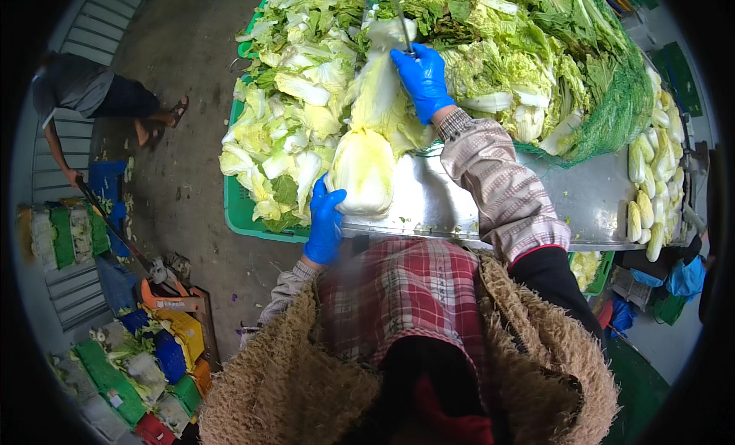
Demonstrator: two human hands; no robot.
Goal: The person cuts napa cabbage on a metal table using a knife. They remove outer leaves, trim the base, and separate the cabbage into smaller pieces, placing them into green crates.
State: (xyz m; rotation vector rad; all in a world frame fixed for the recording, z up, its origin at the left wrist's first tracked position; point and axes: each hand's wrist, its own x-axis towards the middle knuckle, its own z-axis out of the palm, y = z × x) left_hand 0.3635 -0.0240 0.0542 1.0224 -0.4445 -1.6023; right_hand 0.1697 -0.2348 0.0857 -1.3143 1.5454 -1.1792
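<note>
My left hand [326,218], in a blue glove, grips the lower left side of a pale napa cabbage [366,172] at the near edge of the metal table. Beyond it, my blue-gloved right hand [423,77] is closed around a knife whose thin blade [401,14] points away from me. Pale cabbage leaves [376,89] lie between the knife and the head, partly blurred. Loose trimmed leaves [298,129] fill a green plastic crate [232,201] on the left.
Leafy cabbages lie beside a green mesh net [623,121] on the metal table [551,181]. Several trimmed heads [654,158] are piled at its right end. On the left, a person [97,89] holds the handle of an orange pallet truck [172,298] near stacked crates [109,382].
</note>
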